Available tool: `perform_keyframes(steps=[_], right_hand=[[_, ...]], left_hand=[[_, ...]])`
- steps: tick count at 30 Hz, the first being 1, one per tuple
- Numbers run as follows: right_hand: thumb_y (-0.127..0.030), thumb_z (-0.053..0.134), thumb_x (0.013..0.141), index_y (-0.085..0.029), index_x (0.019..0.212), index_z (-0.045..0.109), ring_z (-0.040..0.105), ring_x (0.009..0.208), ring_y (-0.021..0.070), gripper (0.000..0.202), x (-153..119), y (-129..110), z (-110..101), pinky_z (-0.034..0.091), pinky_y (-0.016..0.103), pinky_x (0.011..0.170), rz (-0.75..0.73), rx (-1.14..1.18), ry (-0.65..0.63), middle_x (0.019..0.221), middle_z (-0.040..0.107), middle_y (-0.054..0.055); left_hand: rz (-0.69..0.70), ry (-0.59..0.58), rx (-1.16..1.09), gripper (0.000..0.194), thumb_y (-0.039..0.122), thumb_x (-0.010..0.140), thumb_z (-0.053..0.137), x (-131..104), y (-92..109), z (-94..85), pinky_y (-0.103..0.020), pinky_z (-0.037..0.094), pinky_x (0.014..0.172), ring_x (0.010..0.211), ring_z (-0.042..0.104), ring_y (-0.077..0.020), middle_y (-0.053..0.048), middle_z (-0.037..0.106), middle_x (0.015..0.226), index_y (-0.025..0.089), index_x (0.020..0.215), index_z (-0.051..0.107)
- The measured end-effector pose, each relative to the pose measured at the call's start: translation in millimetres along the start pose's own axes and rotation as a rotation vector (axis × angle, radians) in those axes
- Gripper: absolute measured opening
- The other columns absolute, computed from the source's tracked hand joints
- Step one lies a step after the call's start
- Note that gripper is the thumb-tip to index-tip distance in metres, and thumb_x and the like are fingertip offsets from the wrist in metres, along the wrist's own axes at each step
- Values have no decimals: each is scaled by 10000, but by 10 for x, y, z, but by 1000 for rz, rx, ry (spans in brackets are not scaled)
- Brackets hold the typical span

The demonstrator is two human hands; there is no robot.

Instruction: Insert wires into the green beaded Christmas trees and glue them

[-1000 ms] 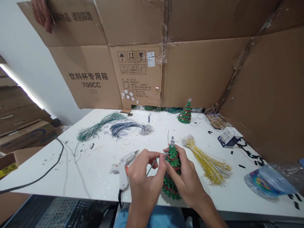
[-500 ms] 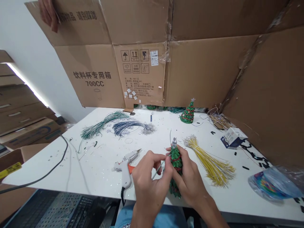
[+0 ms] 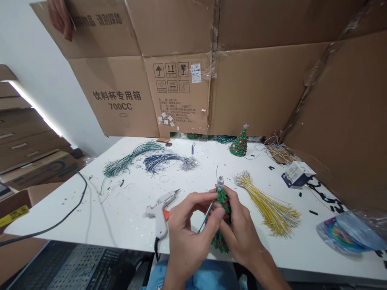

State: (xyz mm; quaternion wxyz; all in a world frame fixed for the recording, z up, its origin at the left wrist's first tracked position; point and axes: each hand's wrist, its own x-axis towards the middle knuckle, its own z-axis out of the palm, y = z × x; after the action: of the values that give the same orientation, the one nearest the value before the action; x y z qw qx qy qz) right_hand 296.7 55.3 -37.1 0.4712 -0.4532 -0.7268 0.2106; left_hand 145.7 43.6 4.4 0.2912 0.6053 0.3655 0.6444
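Green tree (image 3: pixel 222 242) fills the right hand (image 3: pixel 242 225) near the table's edge (image 3: pixel 90 241) — left hand (image 3: pixel 185 235) at wire (image 3: pixel 206 217), grip unclear.

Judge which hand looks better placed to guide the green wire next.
Left, probably: the left hand is at the green wire beside the tree, while the right hand is wrapped partly around the tree, apparently steadying it.

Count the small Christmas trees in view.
2 clearly: one tree in the right hand, another tree standing near the cardboard. Green shapes behind it may be more, partly hidden.
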Motion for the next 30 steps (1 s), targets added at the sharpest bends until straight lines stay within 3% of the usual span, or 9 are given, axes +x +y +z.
perform_keyframes(steps=[4, 7, 9, 11, 14, 17, 21, 27, 30], right_hand=[[-379, 569, 1084, -223, 1503, 468, 835, 985, 301, 458, -7, 15, 4, 676, 388, 801, 21, -22, 24, 1106, 830, 99], [-373, 590, 1075, -212, 1486, 490, 834, 1020, 316, 453, -10, 41, 26, 679, 408, 831, 48, -74, 76, 1106, 833, 110], [-377, 583, 1085, -226, 1491, 487, 835, 1036, 309, 443, -8, 50, 39, 680, 411, 861, 46, -70, 79, 1133, 832, 108], [-368, 577, 1092, -243, 1498, 475, 835, 1054, 296, 437, -2, 48, 43, 680, 407, 890, 23, -62, 75, 1177, 829, 105], [-359, 565, 1097, -258, 1506, 465, 831, 1105, 288, 432, 9, 29, 38, 683, 399, 915, -22, -59, 54, 1247, 816, 109], [-361, 551, 1101, -254, 1504, 469, 834, 1111, 294, 425, 17, 13, 31, 692, 408, 915, -28, -74, 41, 1258, 814, 117], [-355, 554, 1092, -249, 1501, 474, 836, 1115, 309, 430, 13, 6, 31, 696, 419, 906, -34, -101, 61, 1287, 812, 135], [-335, 557, 1081, -257, 1517, 454, 840, 1104, 305, 455, -9, -13, 38, 702, 413, 889, -60, -100, 43, 1291, 812, 129], [-348, 559, 1095, -263, 1520, 455, 837, 1111, 287, 446, -11, -40, 43, 696, 398, 910, -50, -79, 41, 1287, 810, 119]], left_hand=[[-111, -154, -286, 306, 375, 998, 797, 23, -29, -89, -269, 640, 930, 980, 774, -195, -69, 834, 1088, 271, 1285, 832], [-186, -205, -436, 428, 519, 1085, 616, 43, -91, -137, -308, 616, 1026, 1068, 773, -236, -99, 836, 1075, 228, 1298, 846], [-225, -200, -422, 387, 444, 1127, 556, 56, -124, -141, -294, 610, 1014, 1065, 778, -220, -89, 839, 1058, 254, 1285, 854], [-213, -181, -340, 279, 323, 1114, 621, 67, -136, -124, -263, 618, 928, 995, 778, -183, -66, 840, 1059, 303, 1253, 863], [-55, -125, -183, 245, 176, 1035, 736, 74, -116, -78, -244, 612, 812, 901, 753, -156, -42, 816, 996, 325, 1162, 882], [122, -30, -8, 290, 70, 984, 754, 72, -91, -35, -235, 613, 801, 877, 742, -142, -18, 771, 917, 304, 1091, 886], [247, 51, 111, 289, 25, 961, 759, 74, -88, -7, -229, 628, 812, 901, 756, -137, -18, 770, 964, 275, 1043, 879], [254, 55, 116, 303, -12, 952, 757, 44, -111, 4, -280, 632, 866, 920, 781, -155, -2, 826, 967, 260, 1051, 848], [247, 119, 116, 294, -16, 920, 802, 18, -126, 20, -280, 610, 839, 864, 759, -143, 15, 828, 935, 248, 1047, 826]])
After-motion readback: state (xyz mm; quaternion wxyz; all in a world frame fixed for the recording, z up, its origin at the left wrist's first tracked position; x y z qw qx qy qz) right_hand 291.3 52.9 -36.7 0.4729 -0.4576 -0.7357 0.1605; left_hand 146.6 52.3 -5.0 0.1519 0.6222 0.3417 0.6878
